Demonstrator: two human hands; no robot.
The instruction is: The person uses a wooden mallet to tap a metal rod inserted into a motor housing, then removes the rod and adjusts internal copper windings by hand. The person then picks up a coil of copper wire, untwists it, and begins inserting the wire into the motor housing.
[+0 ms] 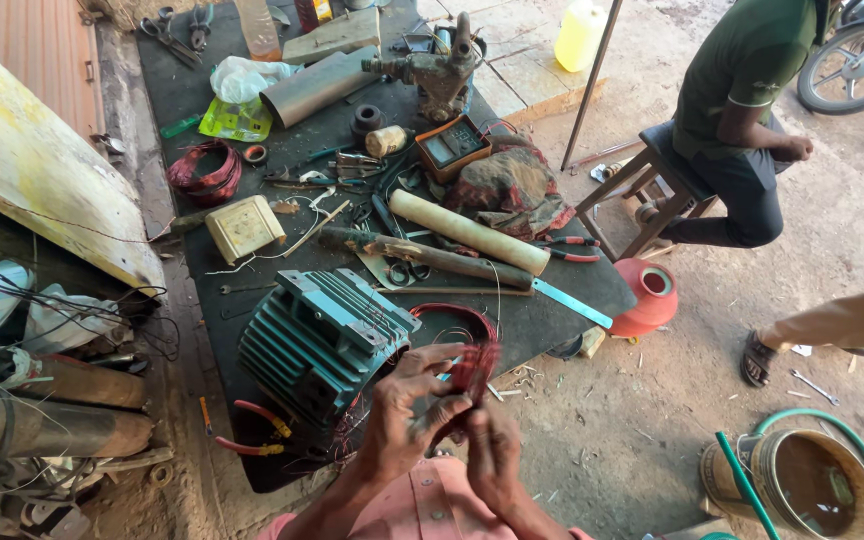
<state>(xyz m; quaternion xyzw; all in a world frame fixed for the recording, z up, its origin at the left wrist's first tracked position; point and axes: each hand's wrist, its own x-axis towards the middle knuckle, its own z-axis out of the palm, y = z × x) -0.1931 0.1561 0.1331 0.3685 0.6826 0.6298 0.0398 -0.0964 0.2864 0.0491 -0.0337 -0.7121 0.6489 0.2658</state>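
Red wire coil [472, 362] is getting pinched by left hand [407, 415] & right hand [492, 455] fingers at bottom centre, still outside teal motor housing [322, 340], winding not yet seated.

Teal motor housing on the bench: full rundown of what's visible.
The teal motor housing is a finned, cast-metal-looking body with a flat terminal pad on top, its paint dusty. It lies on its side at the near edge of the dark workbench, open end facing the person. Thin reddish wires spill from that opening toward a red wire coil gripped by the left hand and right hand. Red-handled pliers lie just beside it. The inside is not visible.
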